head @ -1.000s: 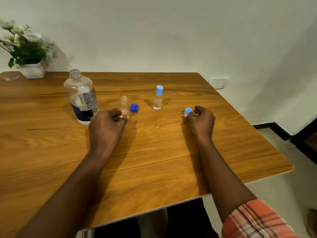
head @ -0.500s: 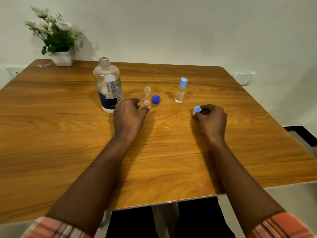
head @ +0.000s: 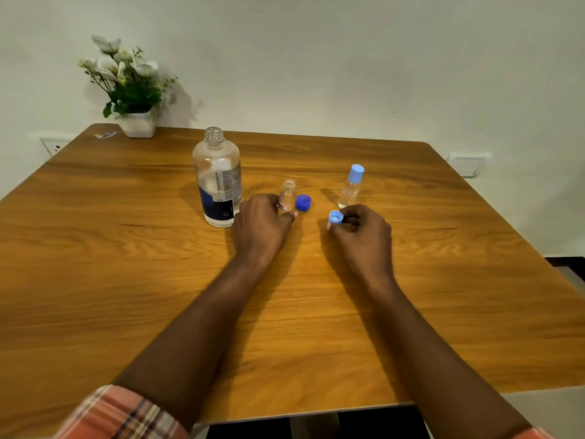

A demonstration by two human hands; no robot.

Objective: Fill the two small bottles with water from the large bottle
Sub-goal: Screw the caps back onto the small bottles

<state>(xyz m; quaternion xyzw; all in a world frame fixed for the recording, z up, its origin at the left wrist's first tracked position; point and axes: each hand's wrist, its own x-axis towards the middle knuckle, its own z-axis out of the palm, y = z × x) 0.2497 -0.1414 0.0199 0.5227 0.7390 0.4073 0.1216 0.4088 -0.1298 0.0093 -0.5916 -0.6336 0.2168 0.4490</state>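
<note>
Since size sets the handling here, start with the wooden table [head: 126, 280]: flat, bare-grained, a steady base for pouring.

Large bottle [head: 217, 182] stands upright left of centre, uncapped, clear plastic with a dark-blue label low down. It looks partly full, so probably the heaviest item, and the walls may flex if squeezed. Best grip judged to be round the mid-body over the label, where there is more friction than on bare plastic. The wide mouth against tiny necks means spill risk; tilt slowly.

Capped small bottle [head: 350, 187] stands upright to the right, well apart from the large one, with a light-blue cap on and what looks like clear liquid inside. Light and tall for its base, so it will tip easily.

Open small bottle [head: 287, 198] stands just right of the large bottle, uncapped, clear with a small red-and-white label. Very light; it needs pinning at the base while filling. How full it is, cannot tell. Left hand [head: 262, 224] curls round its lower part, fingers closed on it.

Dark blue cap [head: 303, 203] lies on the table just beside that bottle, apparently open side up.

Light blue cap [head: 335, 217] is pinched between the thumb and fingers of the right hand [head: 364, 236], near the table. Tiny, hard, smooth, so easy to drop; a fingertip pinch is judged right.
</note>
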